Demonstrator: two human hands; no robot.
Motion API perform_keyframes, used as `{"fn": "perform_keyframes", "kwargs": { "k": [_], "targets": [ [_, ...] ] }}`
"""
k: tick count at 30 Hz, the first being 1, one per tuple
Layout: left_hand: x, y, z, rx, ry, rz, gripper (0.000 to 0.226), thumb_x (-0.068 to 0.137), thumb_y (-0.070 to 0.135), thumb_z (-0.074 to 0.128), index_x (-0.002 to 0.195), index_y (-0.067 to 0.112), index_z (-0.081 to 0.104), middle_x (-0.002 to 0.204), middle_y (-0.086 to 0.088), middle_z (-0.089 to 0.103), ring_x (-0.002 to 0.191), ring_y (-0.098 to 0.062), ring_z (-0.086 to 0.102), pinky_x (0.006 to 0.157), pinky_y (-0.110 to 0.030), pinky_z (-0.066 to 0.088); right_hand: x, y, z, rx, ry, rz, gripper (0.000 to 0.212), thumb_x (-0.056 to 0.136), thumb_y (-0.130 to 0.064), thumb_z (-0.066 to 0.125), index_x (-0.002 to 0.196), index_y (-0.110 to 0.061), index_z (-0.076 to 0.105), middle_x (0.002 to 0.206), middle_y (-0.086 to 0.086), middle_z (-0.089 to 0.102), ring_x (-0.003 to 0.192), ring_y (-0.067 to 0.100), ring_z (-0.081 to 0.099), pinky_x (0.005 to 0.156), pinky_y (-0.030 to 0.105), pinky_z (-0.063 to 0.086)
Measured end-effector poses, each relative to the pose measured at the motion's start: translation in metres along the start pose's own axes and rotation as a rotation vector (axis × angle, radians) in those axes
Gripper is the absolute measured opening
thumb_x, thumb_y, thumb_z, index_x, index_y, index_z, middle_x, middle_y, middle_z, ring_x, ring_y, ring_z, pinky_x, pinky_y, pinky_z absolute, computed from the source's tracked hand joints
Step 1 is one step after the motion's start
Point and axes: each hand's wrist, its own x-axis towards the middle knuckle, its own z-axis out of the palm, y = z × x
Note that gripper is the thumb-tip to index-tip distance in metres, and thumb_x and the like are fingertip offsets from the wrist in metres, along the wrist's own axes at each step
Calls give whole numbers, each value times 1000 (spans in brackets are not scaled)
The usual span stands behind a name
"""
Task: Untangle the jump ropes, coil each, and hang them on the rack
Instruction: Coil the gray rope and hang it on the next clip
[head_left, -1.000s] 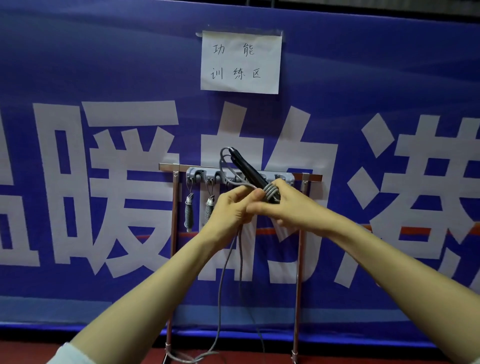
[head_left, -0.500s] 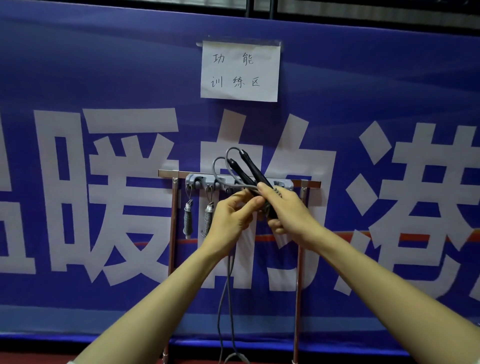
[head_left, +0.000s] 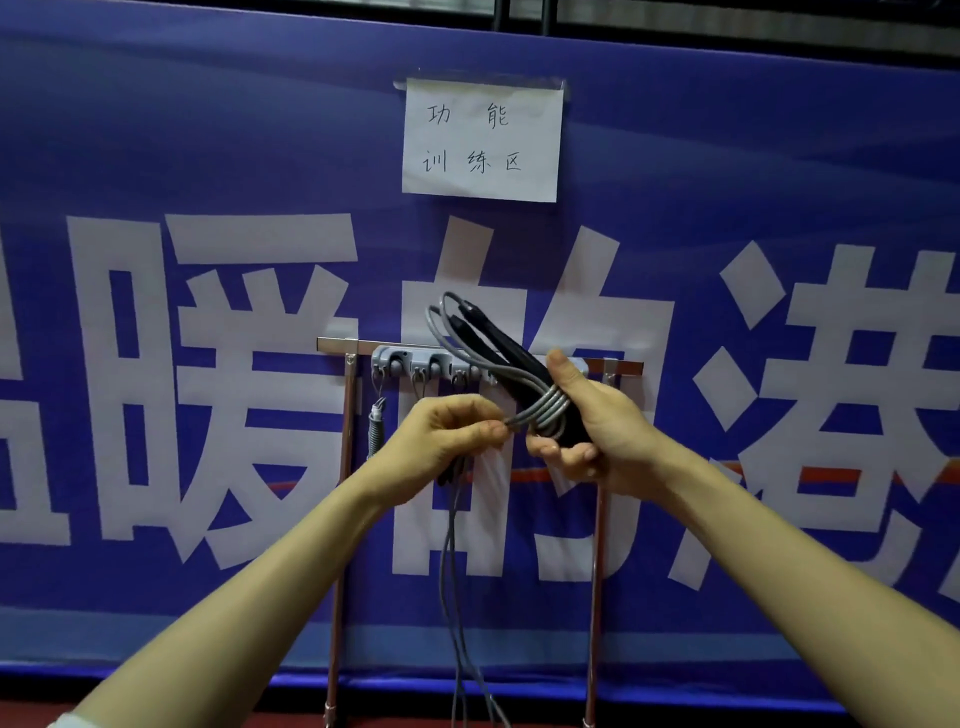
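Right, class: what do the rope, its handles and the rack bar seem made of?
Rope: smooth grey cord, probably plastic-coated; it holds springy loops. Handles: matte black, likely plastic or foam. Rack bar: bright metal, with a sheen.

Two hands (head_left: 441, 436) (head_left: 602, 426), two jump ropes (head_left: 545, 410) (head_left: 375, 431), one rack (head_left: 337, 344), one paper sign (head_left: 483, 140).

White paper sign (head_left: 482, 140) taped on blue banner (head_left: 208, 130)
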Motion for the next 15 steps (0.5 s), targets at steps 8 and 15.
{"fn": "perform_keyframes", "kwargs": {
  "k": [8,15],
  "targets": [
    [3,9,-19,382,-214,-71,20,88,19,66,80,38,70,77,16,70,74,0,65,77,-30,56,-17,-3,-1,-176,-469,462,52,86,-59,50,103,-10,46,61,-1,48,37,0,31,35,12,21],
    [33,38,-28,873,-312,135,12,83,5,72,93,9,76,86,0,71,80,-10,67,73,-18,53,-1,14,-2,-476,-464,579,34,93,-51,52,98,-18,46,69,2,53,45,6,32,43,17,23]
  ]
}}
